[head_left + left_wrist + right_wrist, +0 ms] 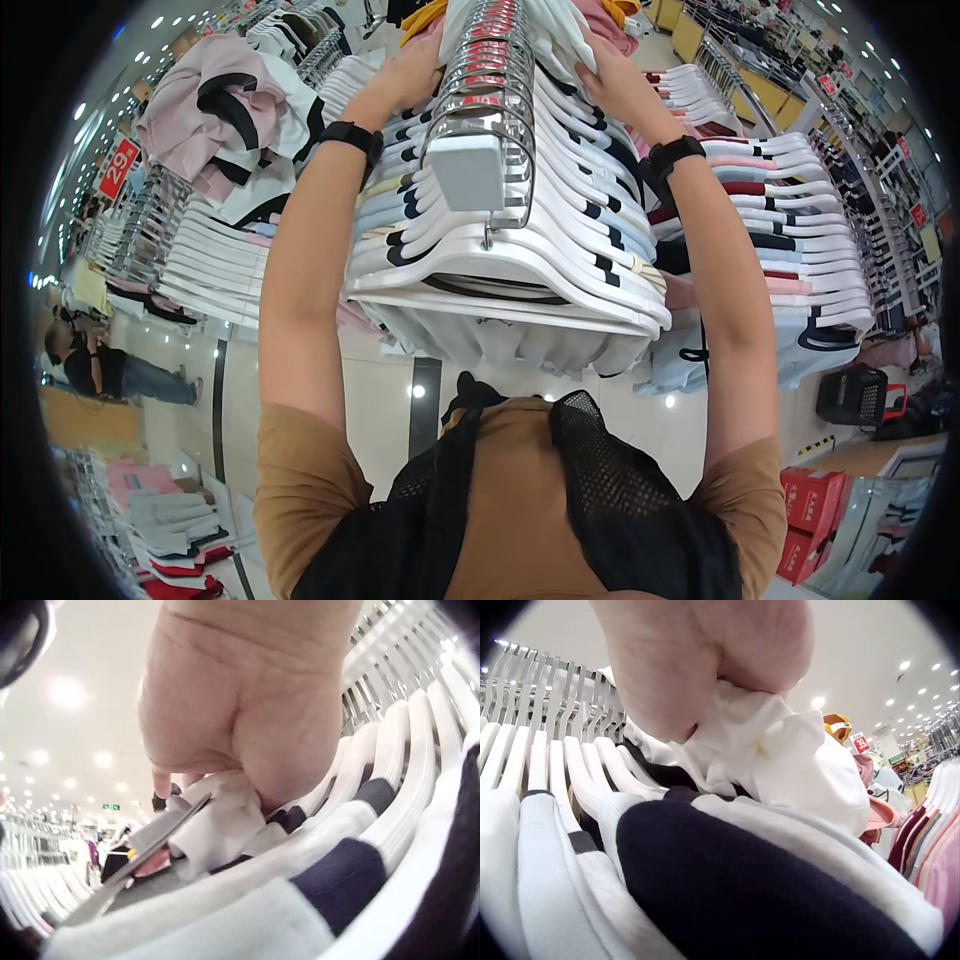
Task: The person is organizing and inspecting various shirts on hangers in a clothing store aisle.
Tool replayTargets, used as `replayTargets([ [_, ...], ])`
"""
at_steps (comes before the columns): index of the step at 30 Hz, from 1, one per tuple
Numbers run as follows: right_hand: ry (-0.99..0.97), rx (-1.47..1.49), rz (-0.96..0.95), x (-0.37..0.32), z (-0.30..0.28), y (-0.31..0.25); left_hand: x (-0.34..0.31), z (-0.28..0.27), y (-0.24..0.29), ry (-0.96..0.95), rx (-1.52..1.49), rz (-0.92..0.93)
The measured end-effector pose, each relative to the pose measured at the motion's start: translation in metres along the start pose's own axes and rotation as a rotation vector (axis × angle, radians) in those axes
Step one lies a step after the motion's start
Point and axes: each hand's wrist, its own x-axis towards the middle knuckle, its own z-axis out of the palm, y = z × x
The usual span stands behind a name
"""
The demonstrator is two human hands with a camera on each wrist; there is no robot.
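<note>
A white garment point(556, 38) lies over the far end of the centre rail, above the hung clothes. My right hand point(618, 88) grips its right side; in the right wrist view the white cloth point(780, 750) bunches under the palm. On the other side, my left hand point(408, 80) has its fingers round white cloth point(225, 817), seen in the left wrist view below the palm. Fingertips of both hands are mostly hidden. White hangers point(500, 240) with light and navy clothes hang in a dense row between my forearms.
Pink and white garments point(225, 110) are heaped on the left rack. More hangers point(800, 220) fill the right rack. A black basket point(850, 395) stands on the floor at right, and a person point(110, 365) is at far left.
</note>
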Motion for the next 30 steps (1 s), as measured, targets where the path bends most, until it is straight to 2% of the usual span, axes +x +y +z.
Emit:
replayTargets([
  [4,0.003,0.074,-0.116,-0.008,-0.017,-0.018,0.001,-0.035,-0.001,-0.093,-0.133,0.109],
  [6,-0.031,-0.072,0.061,-0.018,-0.052,-0.045,-0.003,-0.066,-0.001,-0.134,-0.21,0.155],
  [7,-0.232,0.171,-0.003,0.001,-0.094,-0.037,-0.007,-0.083,0.001,-0.149,-0.247,0.168],
  [8,-0.171,0.069,0.117,-0.011,-0.109,-0.046,-0.013,-0.103,0.005,-0.162,-0.285,0.187],
  [9,-0.202,0.046,0.141,-0.018,-0.104,-0.055,-0.019,-0.123,0.008,-0.166,-0.32,0.194],
  [10,-0.2,-0.01,0.197,-0.026,-0.146,-0.087,-0.029,-0.142,0.013,-0.18,-0.356,0.174],
  [11,-0.183,-0.111,0.232,-0.035,-0.154,-0.112,-0.043,-0.162,0.019,-0.21,-0.35,0.146],
  [12,-0.125,0.088,0.262,-0.045,-0.153,-0.125,-0.056,-0.194,0.04,-0.288,-0.446,-0.081],
  [13,-0.069,0.275,0.307,-0.057,-0.153,-0.135,-0.065,-0.216,0.058,-0.296,-0.459,-0.133],
  [14,-0.078,0.25,0.269,-0.07,-0.154,-0.132,-0.075,-0.237,0.077,-0.303,-0.472,-0.185],
  [15,-0.087,0.225,0.231,-0.082,-0.154,-0.129,-0.089,-0.248,0.082,-0.231,-0.461,-0.054],
  [17,-0.059,0.218,0.158,-0.112,-0.154,-0.133,-0.116,-0.25,0.093,-0.117,-0.525,-0.074],
  [19,0.105,0.321,0.186,-0.162,-0.14,-0.156,-0.13,-0.244,0.098,-0.083,-0.597,-0.229],
  [21,0.217,0.411,0.275,-0.209,-0.119,-0.175,-0.145,-0.248,0.097,-0.121,-0.587,-0.125],
  [22,0.206,0.406,0.335,-0.231,-0.112,-0.186,-0.161,-0.249,0.098,-0.189,-0.734,-0.364],
  [24,0.088,0.319,0.444,-0.263,-0.106,-0.198,-0.191,-0.231,0.102,-0.068,-0.658,-0.378],
  [26,0.211,0.505,0.651,-0.285,-0.092,-0.209,-0.219,-0.217,0.11,-0.089,-0.659,-0.461],
  [30,0.267,0.666,0.755,-0.303,-0.081,-0.218,-0.257,-0.19,0.131,-0.031,-0.717,-0.646],
])
